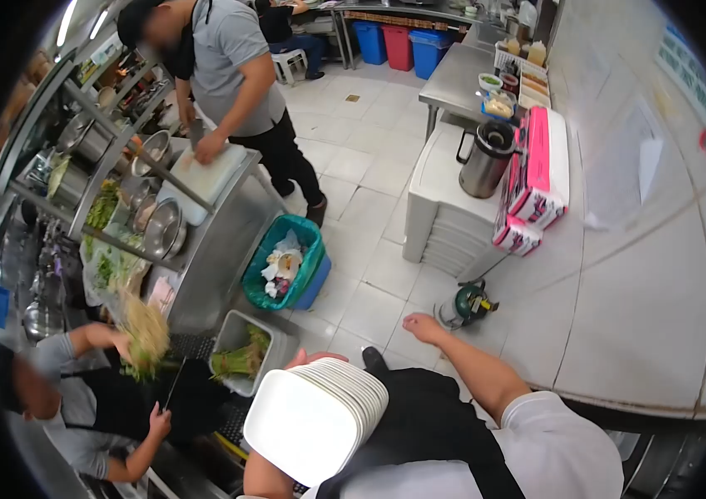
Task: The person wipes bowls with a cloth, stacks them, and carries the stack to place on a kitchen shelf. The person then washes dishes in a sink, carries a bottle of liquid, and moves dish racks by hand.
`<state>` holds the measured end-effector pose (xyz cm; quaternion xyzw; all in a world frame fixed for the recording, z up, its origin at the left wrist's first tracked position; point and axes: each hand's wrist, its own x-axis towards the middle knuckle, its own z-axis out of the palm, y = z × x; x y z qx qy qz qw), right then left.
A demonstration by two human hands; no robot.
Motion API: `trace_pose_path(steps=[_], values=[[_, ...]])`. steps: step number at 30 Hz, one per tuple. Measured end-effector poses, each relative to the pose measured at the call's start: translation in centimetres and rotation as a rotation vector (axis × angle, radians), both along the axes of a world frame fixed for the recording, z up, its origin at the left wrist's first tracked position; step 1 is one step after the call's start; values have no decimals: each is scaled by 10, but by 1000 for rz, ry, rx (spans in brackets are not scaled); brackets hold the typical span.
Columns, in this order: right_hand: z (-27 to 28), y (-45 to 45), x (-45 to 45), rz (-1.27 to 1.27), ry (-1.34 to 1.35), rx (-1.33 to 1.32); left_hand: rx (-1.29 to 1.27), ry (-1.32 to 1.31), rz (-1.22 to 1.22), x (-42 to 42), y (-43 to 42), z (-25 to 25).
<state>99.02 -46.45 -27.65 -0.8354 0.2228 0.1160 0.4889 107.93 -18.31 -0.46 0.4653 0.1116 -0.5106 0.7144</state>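
Observation:
A tall stack of white square plates [303, 426] rests tilted against my black apron at the bottom middle. My left hand [315, 358] is closed around the far side of the stack, its palm and most fingers hidden by the plates. To the right, my right hand [424, 328] hangs over the floor with its fingers loosely curled in and nothing visible in it. Just beyond that hand, a small green-topped device [471, 304] stands on the floor, apart from it.
At lower left a co-worker holds a bunch of greens [146, 337] and a knife [175, 382]. Another person cuts on a white board [203, 181]. A lined bin [316, 241] and a grey tub [284, 349] stand ahead. A metal pot [486, 170] tops a white cabinet [432, 200].

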Motion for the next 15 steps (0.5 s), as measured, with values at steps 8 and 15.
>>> trace_pose_path(steps=[8, 15], values=[[-29, -29, -100, -250, 812, 117, -16, 103, -269, 135, -83, 9], [-115, -59, -95, -417, 828, 334, 15, 108, -367, 238, -173, 18]])
